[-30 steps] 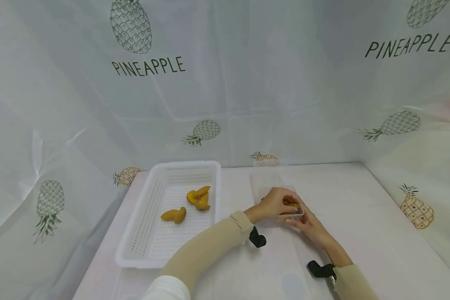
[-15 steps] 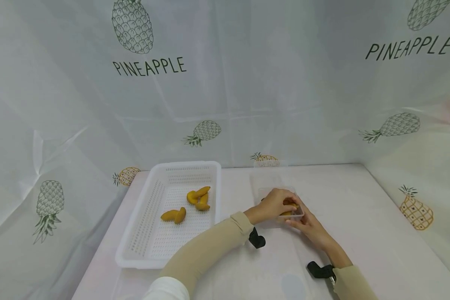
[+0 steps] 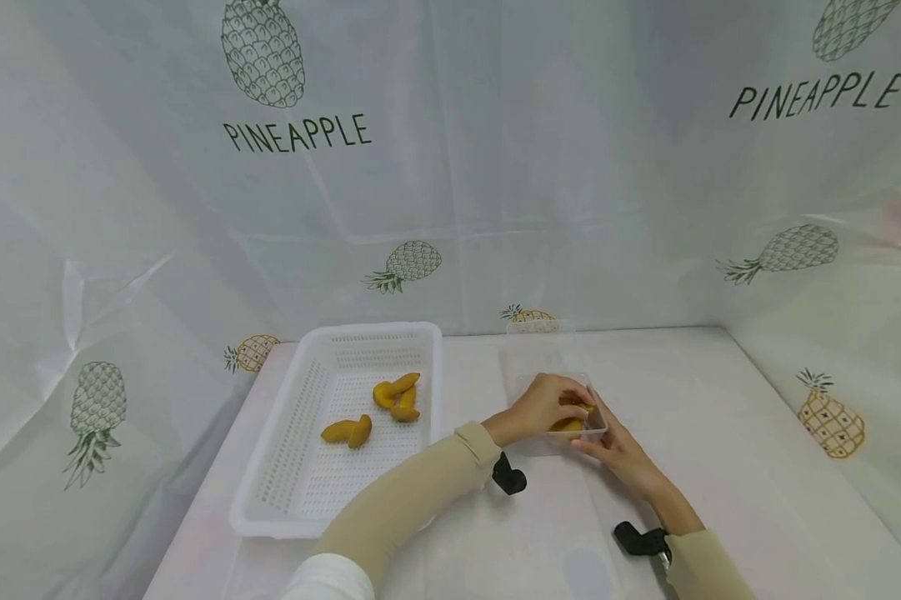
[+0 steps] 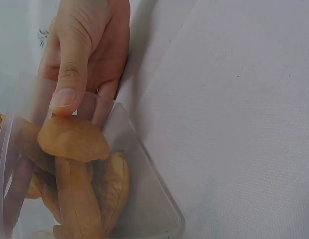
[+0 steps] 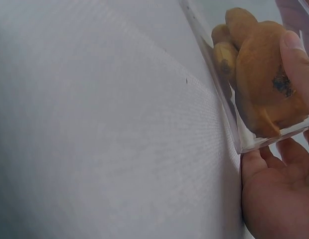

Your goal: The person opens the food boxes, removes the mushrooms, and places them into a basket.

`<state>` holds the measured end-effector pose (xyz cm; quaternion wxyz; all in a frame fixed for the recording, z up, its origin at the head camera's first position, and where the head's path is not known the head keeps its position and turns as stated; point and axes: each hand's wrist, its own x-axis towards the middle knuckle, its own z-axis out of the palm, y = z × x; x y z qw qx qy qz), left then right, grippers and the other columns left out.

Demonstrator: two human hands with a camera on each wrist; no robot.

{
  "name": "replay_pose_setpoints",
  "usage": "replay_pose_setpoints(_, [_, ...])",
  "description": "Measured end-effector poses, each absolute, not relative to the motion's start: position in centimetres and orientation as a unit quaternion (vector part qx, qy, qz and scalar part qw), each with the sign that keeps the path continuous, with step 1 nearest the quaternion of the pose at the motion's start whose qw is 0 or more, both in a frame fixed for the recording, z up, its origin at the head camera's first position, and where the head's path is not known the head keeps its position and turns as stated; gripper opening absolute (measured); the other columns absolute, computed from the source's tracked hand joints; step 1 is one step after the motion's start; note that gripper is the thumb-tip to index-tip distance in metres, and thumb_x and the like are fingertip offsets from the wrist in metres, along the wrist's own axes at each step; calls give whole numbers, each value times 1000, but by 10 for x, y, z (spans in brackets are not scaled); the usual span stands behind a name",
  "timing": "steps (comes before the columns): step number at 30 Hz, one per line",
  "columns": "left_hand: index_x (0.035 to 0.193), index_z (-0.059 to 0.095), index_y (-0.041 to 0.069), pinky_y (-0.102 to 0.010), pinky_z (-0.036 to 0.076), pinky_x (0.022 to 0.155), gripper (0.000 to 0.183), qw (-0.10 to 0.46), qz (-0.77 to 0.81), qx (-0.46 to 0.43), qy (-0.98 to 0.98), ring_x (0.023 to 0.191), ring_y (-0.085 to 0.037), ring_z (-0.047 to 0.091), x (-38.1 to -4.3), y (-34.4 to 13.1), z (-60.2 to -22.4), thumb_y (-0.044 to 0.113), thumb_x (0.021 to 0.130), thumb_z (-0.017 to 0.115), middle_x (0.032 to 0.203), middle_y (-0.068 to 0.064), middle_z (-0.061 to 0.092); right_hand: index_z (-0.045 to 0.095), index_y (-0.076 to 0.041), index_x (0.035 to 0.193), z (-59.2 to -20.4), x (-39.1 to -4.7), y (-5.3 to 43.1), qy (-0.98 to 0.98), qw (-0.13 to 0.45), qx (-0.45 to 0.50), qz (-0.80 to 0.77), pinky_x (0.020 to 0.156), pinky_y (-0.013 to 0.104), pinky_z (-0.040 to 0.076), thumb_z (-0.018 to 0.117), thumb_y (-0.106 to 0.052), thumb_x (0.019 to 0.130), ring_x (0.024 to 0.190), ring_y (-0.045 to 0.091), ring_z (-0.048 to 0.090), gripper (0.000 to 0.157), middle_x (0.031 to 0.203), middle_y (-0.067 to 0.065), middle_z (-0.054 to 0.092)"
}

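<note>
A clear plastic box (image 3: 525, 385) with its lid raised at the back stands on the table, several yellow-brown mushrooms inside. My left hand (image 3: 542, 407) reaches over its rim and holds a mushroom (image 3: 568, 424) with bent fingers. In the left wrist view, the left thumb lies against that mushroom's cap (image 4: 75, 139), its stem pointing down into the box, with other mushrooms behind it. My right hand (image 3: 624, 454) grips the box's right near corner, thumb in front and fingers along the side. Through the wall, the right wrist view shows a mushroom with a dark patch (image 5: 261, 64).
To the left stands a white perforated basket (image 3: 270, 467) with several mushrooms (image 3: 348, 431) lying in it. A white curtain printed with pineapples (image 3: 450, 167) hangs behind and beside the table (image 3: 690, 400). Black camera mounts sit at both wrists.
My left hand has shifted slightly left inside the box, and more of the mushroom beneath its fingers shows. The right hand and the basket's mushrooms stay where they were.
</note>
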<state>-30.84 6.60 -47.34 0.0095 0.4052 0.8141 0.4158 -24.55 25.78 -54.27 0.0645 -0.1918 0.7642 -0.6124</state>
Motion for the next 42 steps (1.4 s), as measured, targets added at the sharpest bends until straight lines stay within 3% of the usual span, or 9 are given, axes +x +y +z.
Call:
replay_pose_setpoints(7, [100,77,7,-9,43,90,14,5,427,401,810,95,6,61,-313,65,-478,11,86,78,99,2,75,-1,-28,161,-544,-245,258,761,60,-197,-615,99,11,36,64,-7,98,146,41,9,94,165,17,5])
replay_pose_setpoints(16, [100,77,4,-10,47,87,14,13,464,384,798,91,5,62,-311,62,-475,9,87,76,100,-1,75,-1,-31,161,-545,-246,258,761,61,-201,-613,101,7,30,64,-6,98,147,39,0,94,165,13,-2])
replay_pose_setpoints(29, [100,77,4,-20,52,88,13,35,483,364,796,92,4,62,-314,61,-473,8,88,75,100,-2,75,-2,-24,161,-543,-249,259,765,65,-198,-610,100,7,29,66,-8,97,148,37,-5,95,166,10,-7])
replay_pose_setpoints(42, [104,73,2,-12,44,93,16,28,444,400,801,96,-3,63,-312,64,-475,7,88,74,105,-4,73,-3,-24,161,-543,-248,259,767,69,-185,-611,97,11,38,67,-10,97,145,41,11,96,166,12,-6])
